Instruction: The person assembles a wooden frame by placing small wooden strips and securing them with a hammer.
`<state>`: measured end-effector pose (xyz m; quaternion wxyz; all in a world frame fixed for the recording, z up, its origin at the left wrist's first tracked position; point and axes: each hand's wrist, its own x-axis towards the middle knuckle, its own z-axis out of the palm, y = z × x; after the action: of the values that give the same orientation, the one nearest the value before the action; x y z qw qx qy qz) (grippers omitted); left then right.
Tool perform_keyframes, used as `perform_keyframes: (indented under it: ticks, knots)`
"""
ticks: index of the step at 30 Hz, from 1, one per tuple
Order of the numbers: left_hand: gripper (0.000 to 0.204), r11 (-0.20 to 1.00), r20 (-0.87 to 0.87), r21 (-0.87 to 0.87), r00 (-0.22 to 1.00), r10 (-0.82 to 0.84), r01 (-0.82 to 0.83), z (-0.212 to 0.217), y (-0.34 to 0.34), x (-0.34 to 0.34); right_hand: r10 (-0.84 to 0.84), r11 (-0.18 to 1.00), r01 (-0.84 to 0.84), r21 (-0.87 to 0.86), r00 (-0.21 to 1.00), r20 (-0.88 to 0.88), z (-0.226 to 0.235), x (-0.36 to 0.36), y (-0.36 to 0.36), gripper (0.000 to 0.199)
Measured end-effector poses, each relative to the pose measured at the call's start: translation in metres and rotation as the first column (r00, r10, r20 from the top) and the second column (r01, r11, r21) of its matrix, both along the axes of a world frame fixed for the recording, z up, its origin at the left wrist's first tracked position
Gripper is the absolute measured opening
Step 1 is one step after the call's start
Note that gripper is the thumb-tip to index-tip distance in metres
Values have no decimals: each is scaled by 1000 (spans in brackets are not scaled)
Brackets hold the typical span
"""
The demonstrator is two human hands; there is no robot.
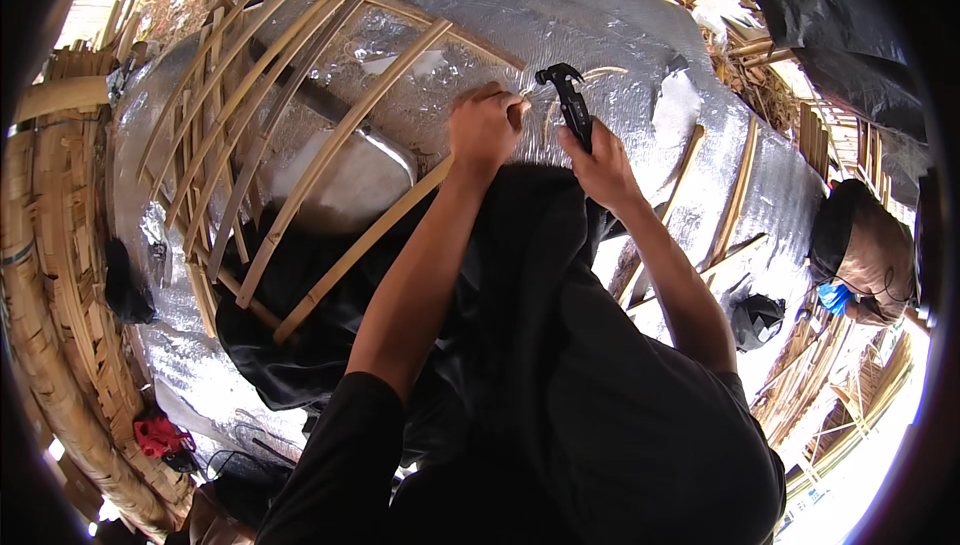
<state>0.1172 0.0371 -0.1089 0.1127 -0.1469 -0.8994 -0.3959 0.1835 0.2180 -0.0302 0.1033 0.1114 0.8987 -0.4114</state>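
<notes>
My right hand [606, 167] is wrapped around the handle of a black claw hammer [572, 107], its head raised up and to the left. Just left of the hammer, my left hand [485, 130] is closed, thumb and fingers pinched together over the sheet; what they hold is hidden. A bamboo strip [365, 245] slants up from the lower left and passes out of sight behind my left wrist. Further left lies a lattice of crossed bamboo strips [262, 110], with another strip [450, 33] joined across its far side.
Silvery foil sheeting [560, 20] covers the ground. Loose bamboo strips [735, 190] lie at right, near a black crumpled bag [757, 321] and a brown and black bundle [870, 250]. Thick bamboo poles [50, 275] line the left edge, near a red cloth [162, 437].
</notes>
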Motion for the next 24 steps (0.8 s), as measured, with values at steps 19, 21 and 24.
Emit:
perform_keyframes:
  ticks: [19,21,24]
  knots:
    - [3,1000,52,-19,999,2,-1,-5,-2,2,184,919,-208,335,978,102,6,-16,-13,47]
    - [2,1000,25,-30,1000,-5,5,-5,0,-5,131,939,-139,316,990,44,19,-17,-16,49]
    - [2,999,67,-34,998,-12,14,-5,-5,4,-20,995,29,91,995,-97,52,-16,-27,50]
